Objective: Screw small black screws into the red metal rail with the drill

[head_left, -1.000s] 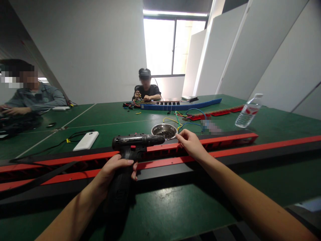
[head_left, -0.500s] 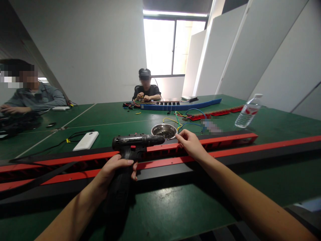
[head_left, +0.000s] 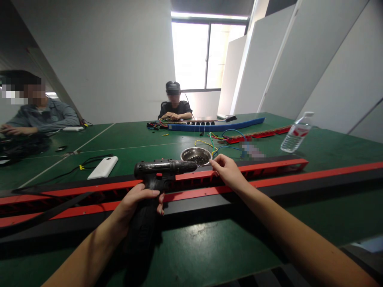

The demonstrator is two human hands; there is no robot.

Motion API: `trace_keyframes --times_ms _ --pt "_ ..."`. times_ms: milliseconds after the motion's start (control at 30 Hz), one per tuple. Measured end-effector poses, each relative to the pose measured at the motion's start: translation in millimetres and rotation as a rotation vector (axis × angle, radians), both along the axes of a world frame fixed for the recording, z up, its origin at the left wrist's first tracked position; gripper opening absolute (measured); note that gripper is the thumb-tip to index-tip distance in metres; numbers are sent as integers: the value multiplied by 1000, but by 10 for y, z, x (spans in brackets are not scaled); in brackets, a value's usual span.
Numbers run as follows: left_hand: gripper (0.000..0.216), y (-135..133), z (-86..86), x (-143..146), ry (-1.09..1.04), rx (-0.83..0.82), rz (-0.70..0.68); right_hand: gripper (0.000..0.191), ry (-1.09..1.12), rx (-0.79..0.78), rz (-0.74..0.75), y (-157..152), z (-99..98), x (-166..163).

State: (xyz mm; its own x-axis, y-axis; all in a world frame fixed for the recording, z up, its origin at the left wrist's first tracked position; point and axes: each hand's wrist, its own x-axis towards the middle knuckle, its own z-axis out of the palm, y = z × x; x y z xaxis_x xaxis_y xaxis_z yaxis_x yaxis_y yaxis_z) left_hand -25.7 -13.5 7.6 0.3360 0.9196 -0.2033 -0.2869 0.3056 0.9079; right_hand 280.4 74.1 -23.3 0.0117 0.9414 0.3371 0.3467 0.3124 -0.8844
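Left hand [head_left: 139, 201] gripping black pistol-shaped drill [head_left: 154, 169], right hand [head_left: 229, 171] pinched, contents unclear, one nudge could tip round steel bowl [head_left: 194, 151].

Backlit: window [head_left: 191, 56] blown out, foreground dim. Glare patch on table [head_left: 194, 255] near bottom centre; dark shadow below drill [head_left: 154, 181]. Wide-angle stretch toward edges. Pixelated patches left, centre.

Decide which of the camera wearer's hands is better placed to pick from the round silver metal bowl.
Right, probably: the right hand sits beside the bowl, without a tool, though its pinch may hide something tiny. The left hand is busy, wrapped around the handle of the black, pistol-shaped drill.
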Motion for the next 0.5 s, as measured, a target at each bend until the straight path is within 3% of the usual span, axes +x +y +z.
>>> trace_keyframes --times_ms 500 --pt "8 -7 -8 -5 -7 -24 28 37 9 -10 8 -16 19 -15"
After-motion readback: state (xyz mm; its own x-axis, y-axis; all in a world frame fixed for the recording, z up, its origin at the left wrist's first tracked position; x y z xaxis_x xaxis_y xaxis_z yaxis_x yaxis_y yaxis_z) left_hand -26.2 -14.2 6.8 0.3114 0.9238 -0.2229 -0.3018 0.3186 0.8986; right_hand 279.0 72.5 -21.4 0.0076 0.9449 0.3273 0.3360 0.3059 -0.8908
